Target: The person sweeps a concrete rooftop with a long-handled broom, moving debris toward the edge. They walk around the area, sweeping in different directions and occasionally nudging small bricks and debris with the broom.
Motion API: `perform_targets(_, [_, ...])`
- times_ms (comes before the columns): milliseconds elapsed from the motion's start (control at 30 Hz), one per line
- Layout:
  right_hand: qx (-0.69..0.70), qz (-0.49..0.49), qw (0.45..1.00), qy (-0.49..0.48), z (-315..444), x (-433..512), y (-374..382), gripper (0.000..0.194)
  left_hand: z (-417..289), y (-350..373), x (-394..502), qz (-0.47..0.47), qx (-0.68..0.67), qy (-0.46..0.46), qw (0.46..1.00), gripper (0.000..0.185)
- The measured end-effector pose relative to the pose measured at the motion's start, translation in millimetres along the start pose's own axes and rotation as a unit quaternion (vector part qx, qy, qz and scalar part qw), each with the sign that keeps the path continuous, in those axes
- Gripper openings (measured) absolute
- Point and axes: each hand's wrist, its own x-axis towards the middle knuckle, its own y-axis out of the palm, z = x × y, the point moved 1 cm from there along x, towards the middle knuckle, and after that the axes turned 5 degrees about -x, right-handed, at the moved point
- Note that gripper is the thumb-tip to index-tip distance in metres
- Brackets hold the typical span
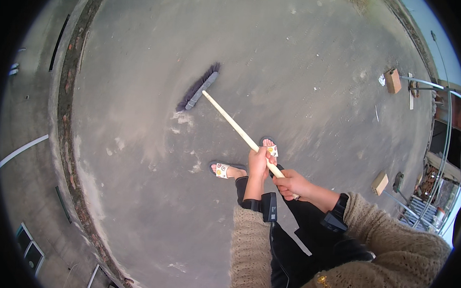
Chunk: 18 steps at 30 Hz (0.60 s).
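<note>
A push broom's pale wooden handle [231,121] runs slantwise from my hands up to the left. Its dark bristle head [198,88] rests on the grey concrete floor [137,201], ahead of my slippered feet. My left hand [258,163] grips the handle near its lower end in the picture. Just behind it, my right hand [292,184] is closed around the handle's end, whose tip shows past the fingers. Pale scuffed patches [182,118] mark the floor beside the bristles.
A low kerb [69,115] with worn brick edging curves along the left. At the right lie a reddish brick [392,81] and a paler block [379,183] by metal poles [446,132]. A white slipper [222,170] is on one foot near the handle.
</note>
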Motion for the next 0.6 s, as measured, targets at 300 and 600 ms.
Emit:
perform_targets(300, [-0.138, 0.138, 0.978, 0.078, -62.9, -48.6, 6.6, 0.009, 45.5, -18.3, -101.2, -0.017, -0.062, 0.029, 0.997, 0.014])
perform_targets(600, [-0.071, 0.042, 0.990, 0.110, -38.9, 8.2, -5.5, 0.016, 48.8, -61.0, -40.3, -0.145, -0.115, -0.033, 0.982, 0.014])
